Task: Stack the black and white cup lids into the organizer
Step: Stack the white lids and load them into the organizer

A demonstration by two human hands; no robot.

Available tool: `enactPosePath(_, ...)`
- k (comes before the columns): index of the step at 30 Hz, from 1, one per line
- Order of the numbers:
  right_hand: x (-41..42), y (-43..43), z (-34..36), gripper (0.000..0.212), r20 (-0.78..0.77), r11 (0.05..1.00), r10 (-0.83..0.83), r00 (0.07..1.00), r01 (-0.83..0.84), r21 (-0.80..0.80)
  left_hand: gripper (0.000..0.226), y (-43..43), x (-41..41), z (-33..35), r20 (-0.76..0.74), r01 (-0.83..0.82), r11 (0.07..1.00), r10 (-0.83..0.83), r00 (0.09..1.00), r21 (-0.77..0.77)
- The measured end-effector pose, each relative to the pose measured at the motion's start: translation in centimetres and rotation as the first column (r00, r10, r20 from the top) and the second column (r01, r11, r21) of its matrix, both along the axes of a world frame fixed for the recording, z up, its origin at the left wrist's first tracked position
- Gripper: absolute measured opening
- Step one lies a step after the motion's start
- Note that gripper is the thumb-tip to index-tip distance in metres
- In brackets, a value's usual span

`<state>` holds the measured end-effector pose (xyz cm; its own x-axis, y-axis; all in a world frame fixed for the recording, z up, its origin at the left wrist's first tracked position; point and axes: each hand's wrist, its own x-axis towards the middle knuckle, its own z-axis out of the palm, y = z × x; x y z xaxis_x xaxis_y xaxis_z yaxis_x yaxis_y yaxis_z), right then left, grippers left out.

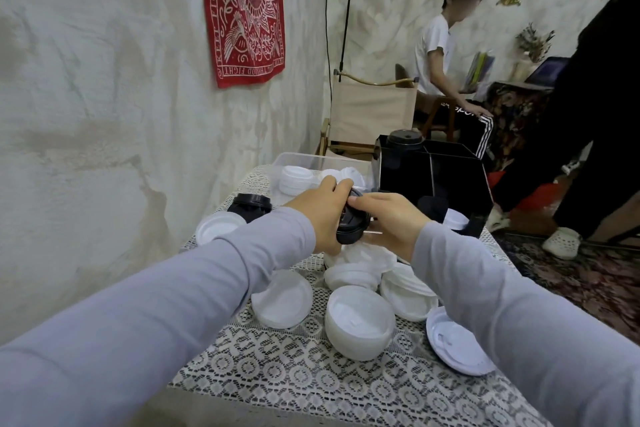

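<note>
Loose white plastic cup lids [360, 319] sat piled on the lace tablecloth [294, 374] up front, and just above them the left hand [322, 215] and right hand [391, 222] both gripped a small stack of black plastic lids [351, 225], right beside the black divided organizer [433, 177].

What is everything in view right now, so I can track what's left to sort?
organizer: one, black, far right on the lace tablecloth.
stored black lids: one stack, black, organizer's rear-left compartment.
held black lids: one stack, black, mid-air at centre.
loose black lids: one stack, black, tablecloth's far left.
white lids: many, white, loose and stacked on the near tablecloth.
clear bin: one, transparent, tablecloth's far edge, holding white lids.
banner: one, red, on the wall.
seated person: one, white top, background right.
standing person: one, black clothes, far right.
left hand: one, gripping held black lids.
right hand: one, fingers on that stack's top.
</note>
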<state>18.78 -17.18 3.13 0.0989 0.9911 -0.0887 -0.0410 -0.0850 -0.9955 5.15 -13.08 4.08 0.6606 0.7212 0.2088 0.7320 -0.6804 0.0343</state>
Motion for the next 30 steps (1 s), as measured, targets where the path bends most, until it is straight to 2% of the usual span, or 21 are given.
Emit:
enactPosePath(4, 1.0, 0.0, 0.4, 0.015, 0.321, 0.998, -0.023, 0.947, 0.005, 0.055, 0.082, 0.4, 1.7, -0.2, -0.007, 0.011, 1.000, -0.011, 1.000, -0.018)
enactPosePath(5, 1.4, 0.0, 0.4, 0.021, 0.450, 0.996, -0.045, 0.892, 0.003, 0.094, 0.083, 0.5, 2.2, -0.3, -0.007, 0.021, 0.999, -0.021, 1.000, -0.032)
enactPosePath(7, 2.5, 0.0, 0.2, 0.035, 0.736, 0.980, -0.119, 0.666, -0.041, 0.196, 0.088, 0.7, 3.0, -0.5, -0.006, 0.037, 0.998, -0.037, 0.999, -0.056)
enactPosePath(8, 3.2, -0.1, 0.1, 0.041, 0.799, 0.971, -0.149, 0.583, -0.067, 0.230, 0.091, 0.8, 3.4, -0.5, -0.006, 0.039, 0.997, -0.040, 0.999, -0.059)
enactPosePath(9, 3.8, -0.4, 0.1, 0.048, 0.812, 0.968, -0.147, 0.564, -0.088, 0.237, 0.093, 0.9, 3.6, -0.5, -0.003, 0.037, 0.997, -0.037, 0.999, -0.061)
enactPosePath(12, 5.3, -1.1, 0.1, 0.075, 0.740, 0.963, -0.032, 0.672, -0.177, 0.202, 0.095, 1.2, 4.5, -0.2, 0.010, 0.033, 0.998, -0.033, 0.999, -0.056)
enactPosePath(13, 5.7, -1.3, 0.3, 0.081, 0.735, 0.955, 0.006, 0.678, -0.222, 0.197, 0.095, 1.3, 4.9, -0.1, 0.025, 0.037, 0.998, -0.035, 0.999, -0.049)
enactPosePath(15, 6.4, -1.1, 0.2, 0.093, 0.791, 0.942, -0.007, 0.612, -0.261, 0.210, 0.095, 1.6, 5.9, 0.3, 0.054, 0.052, 0.997, -0.049, 0.997, -0.051)
enactPosePath(18, 6.7, -0.8, 0.1, 0.109, 0.864, 0.948, -0.147, 0.481, -0.180, 0.262, 0.096, 1.6, 7.5, 1.1, 0.052, 0.067, 0.995, -0.063, 0.997, -0.068)
enactPosePath(21, 7.1, -0.4, -0.2, 0.117, 0.877, 0.947, -0.204, 0.435, -0.140, 0.289, 0.098, 1.5, 8.8, 1.6, 0.033, 0.073, 0.996, -0.071, 0.997, -0.050)
enactPosePath(25, 8.4, 0.8, -0.4, 0.125, 0.858, 0.961, -0.174, 0.484, -0.108, 0.255, 0.093, 2.0, 10.0, 1.2, -0.008, 0.083, 0.995, -0.084, 0.996, -0.060)
enactPosePath(30, 10.1, 1.8, -0.2, 0.125, 0.874, 0.969, -0.139, 0.466, -0.116, 0.216, 0.090, 3.1, 11.5, 1.0, -0.049, 0.108, 0.990, -0.113, 0.992, -0.090)
